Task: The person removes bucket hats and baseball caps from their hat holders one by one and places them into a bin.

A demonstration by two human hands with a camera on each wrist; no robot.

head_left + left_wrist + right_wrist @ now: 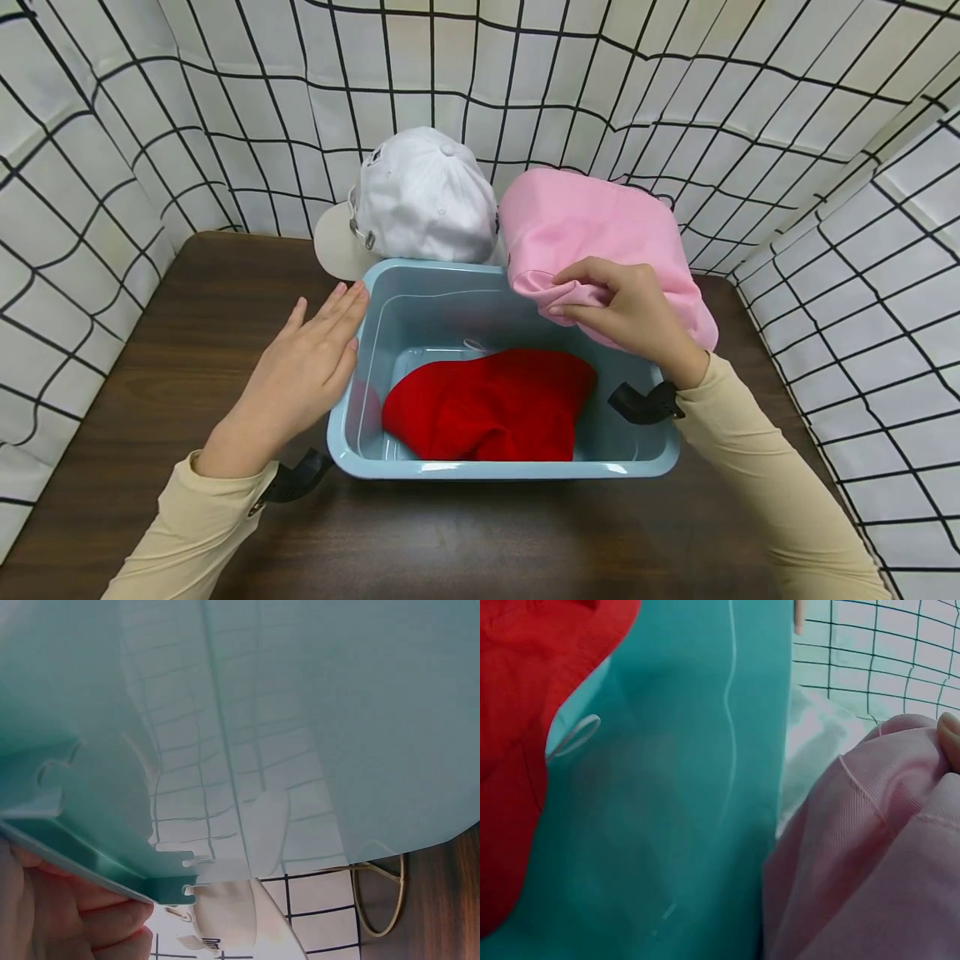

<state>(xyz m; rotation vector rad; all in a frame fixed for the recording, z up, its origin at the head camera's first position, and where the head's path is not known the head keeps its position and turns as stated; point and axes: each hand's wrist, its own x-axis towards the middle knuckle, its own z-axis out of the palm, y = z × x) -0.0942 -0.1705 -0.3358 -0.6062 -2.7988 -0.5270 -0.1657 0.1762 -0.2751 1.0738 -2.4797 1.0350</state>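
Hands sit on either side of the blue bin [502, 470] in the middle of the head view. At centre left, the left hand [300, 367] has straight fingers lying against the bin's left rim; at centre right, the right hand [637, 317] pinches a bunched fold of the pink hat [600, 217] between thumb and fingers. That hat is in the upper right of the frame, overlapping the bin's far right corner from this view; whether it touches the rim cannot be told.

The likeliest trouble is the pinch itself: it takes in only one fold, so the rest of the soft cloth could sag, twist or pull loose if lifted. A drooping edge might catch on the rim and drag the bin over the table [465, 542], since flat fingers would steady it only weakly. The dark wristband [647, 403] hangs above the bin's right end and could knock its wall if the wrist dips. The white cap [431, 200], upper middle and close behind the rim, might get nudged by a shifting bin. Low in the centre, the red hat [495, 408] takes up much of the bin's floor, so anything set there could land crumpled.
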